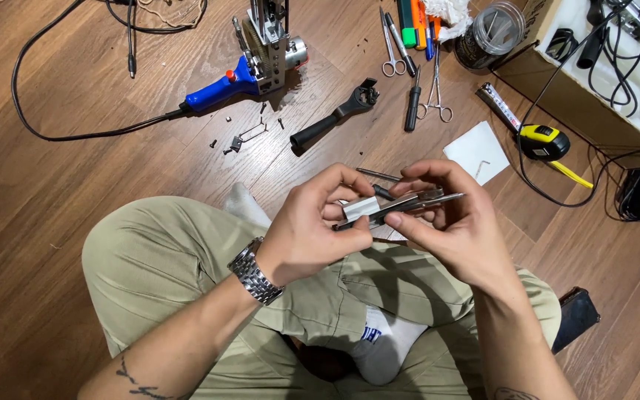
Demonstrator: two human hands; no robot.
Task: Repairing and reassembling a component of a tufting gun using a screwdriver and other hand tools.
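Head view: left hand [312,230] and right hand [450,222], close together above the lap, both pinch one small metal bracket assembly [379,206] with thin rods projecting right. Floor items beyond: black-handled tool [331,118], blue-handled device [250,70], scissors [389,44], forceps [436,89], yellow tape measure [542,141], white paper [477,152], cardboard box [594,111].

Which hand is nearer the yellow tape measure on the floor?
Right. The right hand holds the metal parts just below-left of the yellow tape measure; the left hand, gripping the same parts, sits farther away on the opposite side.
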